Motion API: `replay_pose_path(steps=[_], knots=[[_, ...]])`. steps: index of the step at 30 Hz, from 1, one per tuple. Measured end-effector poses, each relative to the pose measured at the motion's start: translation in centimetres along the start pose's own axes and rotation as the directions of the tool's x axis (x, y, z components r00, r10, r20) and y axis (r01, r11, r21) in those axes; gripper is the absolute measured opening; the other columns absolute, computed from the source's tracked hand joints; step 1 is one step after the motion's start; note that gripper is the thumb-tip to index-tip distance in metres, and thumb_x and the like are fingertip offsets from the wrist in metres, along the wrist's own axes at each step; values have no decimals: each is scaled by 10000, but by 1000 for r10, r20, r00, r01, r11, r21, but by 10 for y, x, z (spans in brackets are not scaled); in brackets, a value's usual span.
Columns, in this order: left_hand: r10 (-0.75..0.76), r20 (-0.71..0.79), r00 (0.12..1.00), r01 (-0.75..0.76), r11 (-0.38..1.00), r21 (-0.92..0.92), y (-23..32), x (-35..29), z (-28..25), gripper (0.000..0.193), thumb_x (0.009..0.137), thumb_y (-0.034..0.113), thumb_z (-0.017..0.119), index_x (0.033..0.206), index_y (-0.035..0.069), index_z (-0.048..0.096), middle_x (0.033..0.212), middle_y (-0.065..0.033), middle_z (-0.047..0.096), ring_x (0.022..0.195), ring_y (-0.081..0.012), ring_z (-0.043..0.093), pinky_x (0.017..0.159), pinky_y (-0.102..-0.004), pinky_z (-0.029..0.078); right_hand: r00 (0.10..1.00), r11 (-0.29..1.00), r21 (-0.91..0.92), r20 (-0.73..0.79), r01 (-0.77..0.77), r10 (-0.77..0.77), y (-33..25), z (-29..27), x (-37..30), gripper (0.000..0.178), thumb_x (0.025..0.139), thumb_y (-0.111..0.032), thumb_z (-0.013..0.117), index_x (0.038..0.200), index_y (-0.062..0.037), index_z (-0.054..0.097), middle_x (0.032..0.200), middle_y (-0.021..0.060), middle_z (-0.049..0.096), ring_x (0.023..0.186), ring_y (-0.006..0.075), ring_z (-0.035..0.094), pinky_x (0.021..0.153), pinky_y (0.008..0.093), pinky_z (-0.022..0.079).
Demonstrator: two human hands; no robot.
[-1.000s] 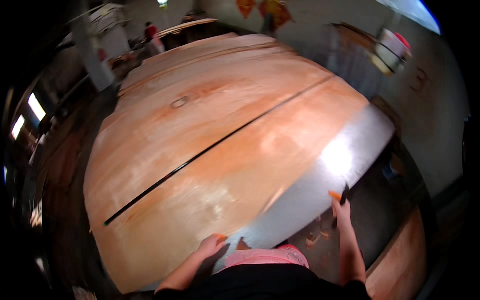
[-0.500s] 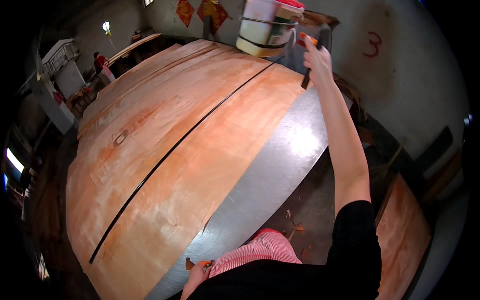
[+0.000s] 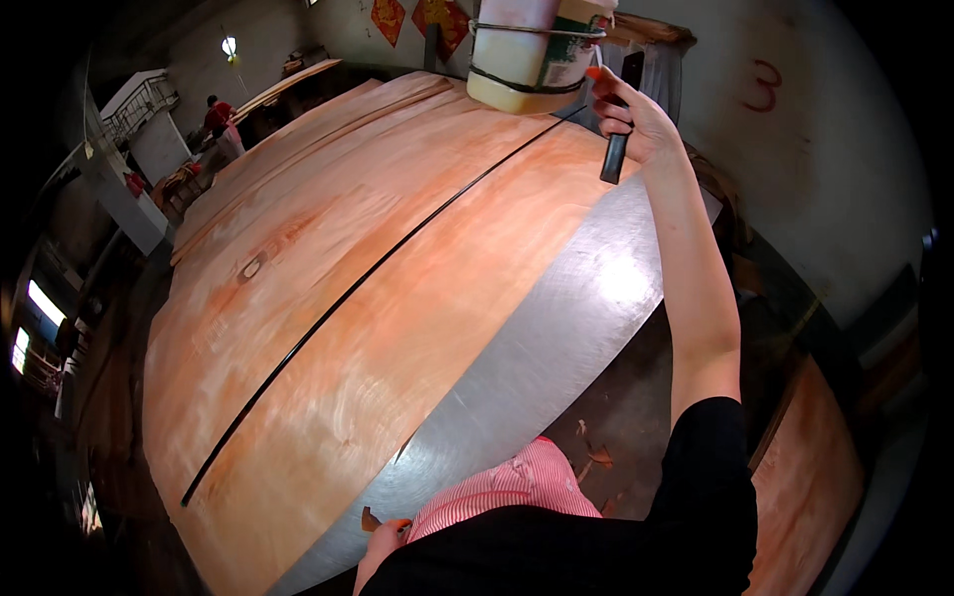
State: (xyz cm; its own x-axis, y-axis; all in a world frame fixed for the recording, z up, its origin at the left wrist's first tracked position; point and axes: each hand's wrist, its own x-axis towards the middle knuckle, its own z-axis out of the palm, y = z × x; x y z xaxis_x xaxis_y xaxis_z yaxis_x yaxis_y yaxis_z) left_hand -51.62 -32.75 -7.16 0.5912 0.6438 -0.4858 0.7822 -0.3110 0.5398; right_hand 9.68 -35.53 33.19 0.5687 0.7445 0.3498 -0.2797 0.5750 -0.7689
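My right hand [image 3: 638, 124] is stretched to the far end of the table, closed around a black-handled tool [image 3: 615, 159]. The handle's lower end sticks out below the fingers; what its upper end is like I cannot make out. An orange covering shows at one fingertip. Close to those fingers hangs a cut-off plastic jug [image 3: 522, 74] bound with dark bands. Low in the picture, my left hand [image 3: 381, 551] rests curled at the metal strip [image 3: 517, 353], with a small brown scrap [image 3: 371, 520] against its fingers. What the fingers enclose is hidden.
Large wood veneer sheets [image 3: 328, 298] cover the table, with a long thin black rod [image 3: 343, 298] lying lengthwise on them. More sheet wood [image 3: 805, 487] leans at the lower right. Scraps [image 3: 599, 456] lie on the floor. Another person [image 3: 221, 117] stands at the far left.
My right hand has turned slightly, so the black handle shows more plainly below it. The whole view has shifted a little; the left hand keeps its place at the metal strip.
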Motion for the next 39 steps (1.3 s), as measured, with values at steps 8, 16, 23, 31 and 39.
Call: replay_pose_path(steps=[8,16,23,31,39], knots=[[161,-39,986,-160,987,35,48,37,-27,336,794,282,530,1041,55,561,973,-154,580,893,-294,559,760,-343,442,1000,998,-56,-5,14,-14,62,-21,-57,124,862,-183,491,872,-60,492,596,-44,381,424,15,288,362,153,207],[491,-352,797,-562,816,-134,181,118,-76,390,768,219,588,1100,35,499,1026,-129,543,969,-244,524,820,-319,412,890,899,-120,-249,-420,383,233,-28,-180,155,824,-229,552,836,-77,526,595,-52,415,439,25,344,379,175,255],[745,-376,551,-812,582,-39,338,113,-111,382,756,214,606,1076,24,519,1184,-135,440,1123,-293,400,916,-339,338,715,651,-392,-27,-650,698,312,-9,-273,172,789,-249,589,768,-86,540,591,-32,475,440,47,347,402,201,268],[777,-359,517,-853,432,-293,336,117,-85,119,797,87,542,847,53,644,1095,-73,554,1156,-276,372,947,-381,295,584,643,-33,-458,-765,671,330,-92,-293,413,743,-296,618,1112,-126,543,566,-90,369,421,23,285,386,188,218],[622,-353,699,-697,481,-531,327,126,-78,168,840,124,497,915,48,626,1100,-89,532,860,-185,548,636,-282,447,951,818,-485,-151,-309,269,258,6,-255,91,798,-80,492,770,-21,556,516,-50,425,441,37,383,410,203,291]])
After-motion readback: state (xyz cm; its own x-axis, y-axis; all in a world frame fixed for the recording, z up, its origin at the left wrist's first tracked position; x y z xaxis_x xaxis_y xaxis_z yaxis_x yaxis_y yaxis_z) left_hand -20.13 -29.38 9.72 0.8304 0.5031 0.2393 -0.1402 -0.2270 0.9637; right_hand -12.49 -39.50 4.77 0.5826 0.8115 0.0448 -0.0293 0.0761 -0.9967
